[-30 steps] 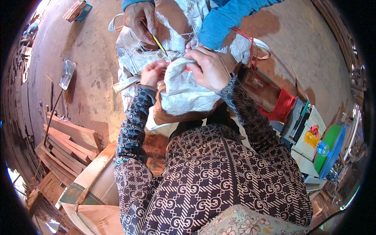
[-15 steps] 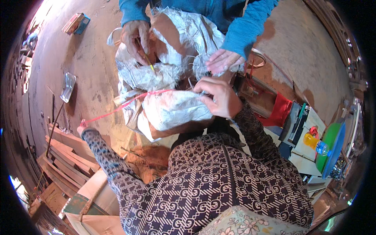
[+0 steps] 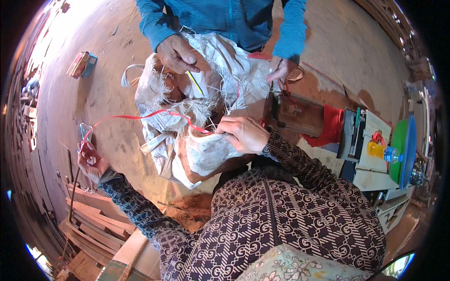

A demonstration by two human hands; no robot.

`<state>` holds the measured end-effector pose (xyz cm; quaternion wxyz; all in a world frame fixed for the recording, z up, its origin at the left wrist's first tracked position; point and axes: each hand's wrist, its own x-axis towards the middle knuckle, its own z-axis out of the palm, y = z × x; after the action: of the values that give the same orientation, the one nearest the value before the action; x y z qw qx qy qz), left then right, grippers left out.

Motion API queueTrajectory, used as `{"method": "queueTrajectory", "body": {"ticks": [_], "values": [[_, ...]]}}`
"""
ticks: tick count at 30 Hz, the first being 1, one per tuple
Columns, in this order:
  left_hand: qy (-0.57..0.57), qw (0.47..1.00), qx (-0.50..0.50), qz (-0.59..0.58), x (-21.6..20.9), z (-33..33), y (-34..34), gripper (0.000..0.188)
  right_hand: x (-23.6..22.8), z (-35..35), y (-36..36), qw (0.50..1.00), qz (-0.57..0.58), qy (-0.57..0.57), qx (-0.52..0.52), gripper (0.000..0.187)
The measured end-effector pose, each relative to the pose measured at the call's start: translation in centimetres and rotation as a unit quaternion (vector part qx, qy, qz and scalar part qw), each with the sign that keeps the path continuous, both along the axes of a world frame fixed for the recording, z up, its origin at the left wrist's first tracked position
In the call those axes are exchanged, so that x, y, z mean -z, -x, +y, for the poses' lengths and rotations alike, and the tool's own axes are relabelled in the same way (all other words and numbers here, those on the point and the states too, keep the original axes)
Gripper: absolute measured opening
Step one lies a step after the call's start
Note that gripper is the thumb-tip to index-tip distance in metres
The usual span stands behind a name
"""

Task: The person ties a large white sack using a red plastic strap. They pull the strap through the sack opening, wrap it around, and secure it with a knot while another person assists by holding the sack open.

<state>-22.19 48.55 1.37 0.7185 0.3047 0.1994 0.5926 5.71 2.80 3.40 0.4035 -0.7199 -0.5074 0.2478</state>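
A frayed white woven sack (image 3: 206,157) lies bunched in front of me. Out to the far left, my left hand (image 3: 91,161) pinches the end of a red plastic string (image 3: 126,116), which droops in a curve to the sack's near edge. Closed on that edge, my right hand (image 3: 244,134) grips the cloth; its fingertips are partly hidden. Across from me a co-worker in blue sleeves has one hand (image 3: 178,52) over the sack, by a thin yellow and black stick (image 3: 194,82). The co-worker's other hand (image 3: 281,68) is at the sack's right side.
Wooden boards (image 3: 101,220) are stacked at the lower left. To the right are a red cloth (image 3: 326,126), a yellow bottle (image 3: 375,149), and green and blue basins (image 3: 408,150). A small box (image 3: 83,64) sits on the floor at the upper left.
The red string has gone from taut to slack, and my left hand has turned with its fingers raised. My right hand has shifted left along the sack's edge. The co-worker's right-side hand has drawn back.
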Motion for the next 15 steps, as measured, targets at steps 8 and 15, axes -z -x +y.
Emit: {"method": "queueTrajectory", "body": {"ticks": [8,15], "values": [[-0.002,0.966,0.257,-0.010,-4.4,-7.5,-10.9,0.023,1.8,0.1,3.1,0.990,-0.007,-0.056,0.128,0.025],[-0.103,0.905,0.360,0.200,-2.4,-18.4,-18.4,0.033,0.8,0.6,2.9,0.995,-0.005,-0.042,0.093,0.025]]}}
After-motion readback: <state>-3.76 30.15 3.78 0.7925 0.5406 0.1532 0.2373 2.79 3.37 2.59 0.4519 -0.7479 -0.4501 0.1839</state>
